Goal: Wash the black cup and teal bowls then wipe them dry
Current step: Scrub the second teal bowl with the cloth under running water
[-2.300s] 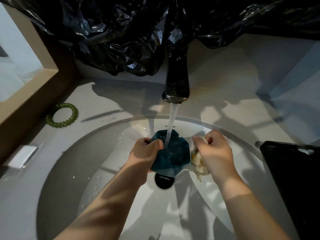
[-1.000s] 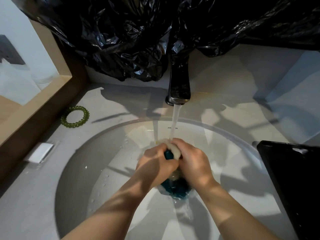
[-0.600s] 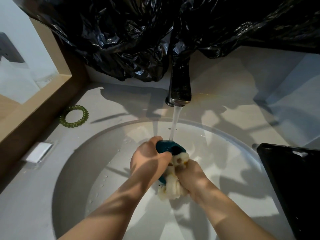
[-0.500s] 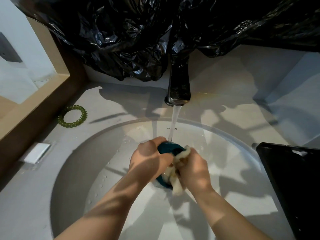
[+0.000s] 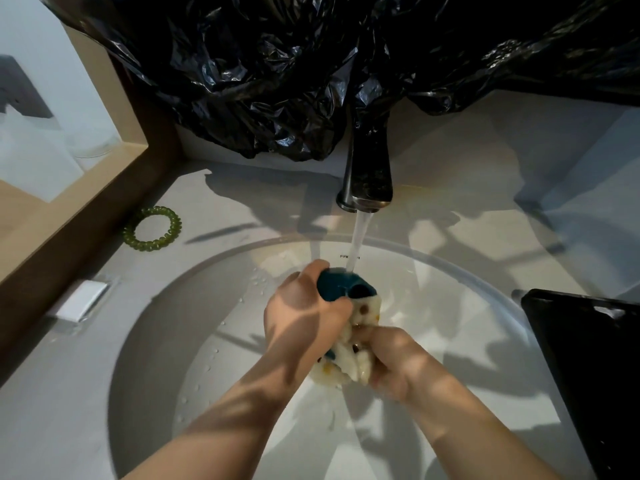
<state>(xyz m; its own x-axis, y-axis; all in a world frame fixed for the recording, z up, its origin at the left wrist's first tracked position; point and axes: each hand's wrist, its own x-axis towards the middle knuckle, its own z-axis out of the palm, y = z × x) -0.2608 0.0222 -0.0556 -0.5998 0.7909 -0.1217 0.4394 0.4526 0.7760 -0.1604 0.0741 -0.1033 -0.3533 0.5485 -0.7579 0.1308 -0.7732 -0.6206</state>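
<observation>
Teal bowl scrubbed under running water

The left hand (image 5: 304, 320) curls tightly around the teal bowl (image 5: 341, 285), held over the sink (image 5: 207, 306) beneath the faucet (image 5: 369, 168) stream, while the right hand (image 5: 394, 358) clutches a pale spotted cloth (image 5: 367, 308) against it.

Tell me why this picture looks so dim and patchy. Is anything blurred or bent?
Head view: hard light lands in patches, throwing sharp-edged shadows across the sink and the left hand holding the teal bowl; the black plastic sheet glints with small highlights; the right hand, gripping the spotted cloth, looks slightly motion-softened; the wide lens bows the sink's rim.
</observation>
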